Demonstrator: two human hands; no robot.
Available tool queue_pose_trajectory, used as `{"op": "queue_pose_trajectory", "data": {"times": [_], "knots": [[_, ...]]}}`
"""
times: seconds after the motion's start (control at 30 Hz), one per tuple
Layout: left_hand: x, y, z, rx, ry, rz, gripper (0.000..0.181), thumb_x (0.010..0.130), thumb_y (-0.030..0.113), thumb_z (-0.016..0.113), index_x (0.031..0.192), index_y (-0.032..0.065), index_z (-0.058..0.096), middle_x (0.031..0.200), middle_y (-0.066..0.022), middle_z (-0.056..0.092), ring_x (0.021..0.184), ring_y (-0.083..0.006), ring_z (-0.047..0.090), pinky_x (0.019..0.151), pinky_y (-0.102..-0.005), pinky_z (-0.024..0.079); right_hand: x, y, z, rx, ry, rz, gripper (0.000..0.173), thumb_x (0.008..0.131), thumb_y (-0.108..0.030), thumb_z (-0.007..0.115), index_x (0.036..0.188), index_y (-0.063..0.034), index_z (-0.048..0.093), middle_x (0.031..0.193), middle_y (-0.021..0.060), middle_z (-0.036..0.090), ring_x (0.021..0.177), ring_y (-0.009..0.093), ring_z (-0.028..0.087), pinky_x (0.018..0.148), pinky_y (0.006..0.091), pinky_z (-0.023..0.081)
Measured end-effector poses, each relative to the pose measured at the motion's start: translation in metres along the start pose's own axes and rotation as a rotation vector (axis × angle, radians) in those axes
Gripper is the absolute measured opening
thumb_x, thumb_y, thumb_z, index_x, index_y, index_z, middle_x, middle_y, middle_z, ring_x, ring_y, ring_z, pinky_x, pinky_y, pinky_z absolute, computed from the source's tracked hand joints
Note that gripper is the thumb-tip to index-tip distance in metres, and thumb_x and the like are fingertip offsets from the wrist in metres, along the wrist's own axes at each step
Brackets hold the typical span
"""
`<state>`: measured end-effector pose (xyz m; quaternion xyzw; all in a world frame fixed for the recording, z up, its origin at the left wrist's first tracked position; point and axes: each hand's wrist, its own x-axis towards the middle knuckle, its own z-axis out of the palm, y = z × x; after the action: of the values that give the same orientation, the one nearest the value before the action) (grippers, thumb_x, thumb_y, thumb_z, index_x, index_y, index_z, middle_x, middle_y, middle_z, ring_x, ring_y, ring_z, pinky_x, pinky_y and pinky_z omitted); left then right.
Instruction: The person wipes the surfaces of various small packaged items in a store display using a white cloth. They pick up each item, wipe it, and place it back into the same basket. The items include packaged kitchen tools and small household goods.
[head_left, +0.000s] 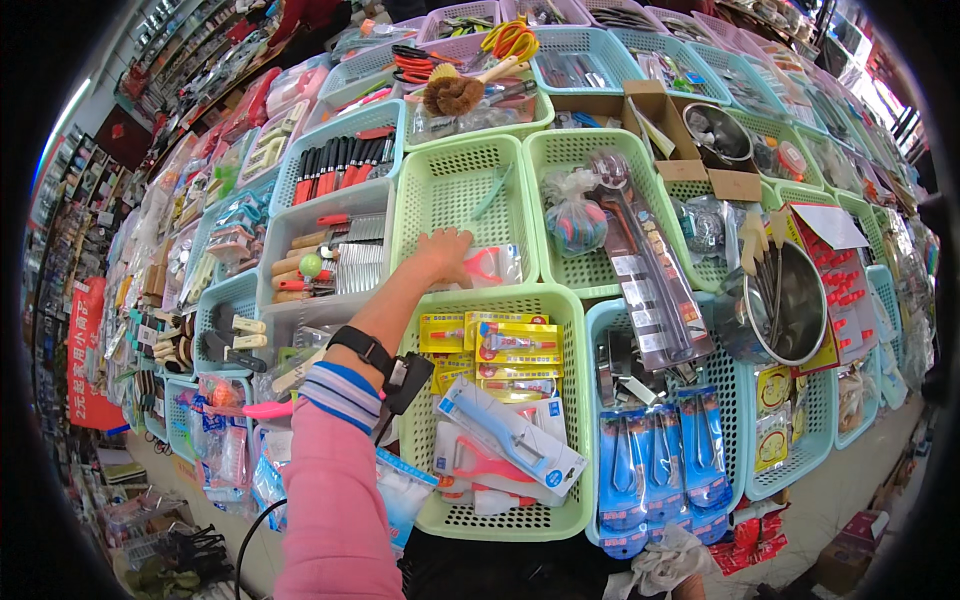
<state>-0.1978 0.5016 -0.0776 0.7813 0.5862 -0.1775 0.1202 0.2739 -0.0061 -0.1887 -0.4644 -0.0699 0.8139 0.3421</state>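
My left hand (444, 259) reaches into a green plastic basket (465, 154), its fingers at the left end of a packaged red peeler (491, 265); whether they grip it I cannot tell. A pale green tool (493, 191) leans in the same basket. Below, another green basket (574, 420) holds yellow glue packs (519, 349), a packaged blue peeler (506, 435) and a packaged red peeler (487, 461). At the bottom edge, only a small part of my right hand (688, 587) shows, beside crumpled whitish cloth or plastic (667, 562); its fingers are hidden.
Baskets surround my arm. Left are red-and-black-handled knives (345, 165) and metal combs (360, 262). Right stand a basket with a long packaged tool (652, 262), a steel pot with utensils (795, 307), a cardboard box (649, 112) and blue packs of tweezers (622, 465). A black cable hangs by my sleeve.
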Motion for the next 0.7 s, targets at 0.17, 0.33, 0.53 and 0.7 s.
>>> {"op": "queue_pose_trajectory", "data": {"times": [0.17,0.33,0.53,0.7], "knots": [[0.009,-0.014,0.001,-0.083,0.052,0.006,0.078,0.057,0.038,0.084,0.121,0.0078,0.052,0.123,-0.0157,0.056,0.118,-0.0324,0.053,0.095,-0.0515,0.044,0.004,-0.002,0.001,-0.003,0.002,0.015,0.074,0.088,-0.053,0.044,0.138,0.0013,0.038,0.126,0.0207,0.051,0.107,0.039,0.055,0.089,0.0494,0.047],[0.009,-0.029,-0.011,-0.193,0.245,0.190,0.066,0.060,0.033,0.079,0.114,0.0046,0.053,0.104,-0.0191,0.064,0.097,-0.0354,0.063,0.083,-0.0443,0.051,0.005,-0.002,0.000,-0.003,-0.005,0.022,0.075,0.088,-0.054,0.044,0.138,0.0014,0.037,0.126,0.0210,0.051,0.108,0.040,0.054,0.090,0.0499,0.047],[-0.047,-0.024,-0.077,-0.590,0.384,0.086,0.058,0.064,0.027,0.075,0.112,0.0019,0.054,0.097,-0.0172,0.067,0.087,-0.0287,0.065,0.080,-0.0384,0.051,0.003,0.001,-0.001,0.001,-0.025,0.008,0.076,0.088,-0.055,0.043,0.139,0.0015,0.036,0.127,0.0214,0.050,0.108,0.040,0.054,0.090,0.0504,0.046],[-0.119,0.009,-0.094,-0.543,0.064,0.385,0.062,0.065,0.028,0.076,0.117,0.0022,0.054,0.100,-0.0130,0.064,0.090,-0.0212,0.063,0.080,-0.0347,0.051,0.005,0.002,0.000,-0.005,-0.040,0.007,0.077,0.088,-0.055,0.043,0.139,0.0016,0.035,0.127,0.0217,0.050,0.109,0.041,0.053,0.090,0.0508,0.046]]}}
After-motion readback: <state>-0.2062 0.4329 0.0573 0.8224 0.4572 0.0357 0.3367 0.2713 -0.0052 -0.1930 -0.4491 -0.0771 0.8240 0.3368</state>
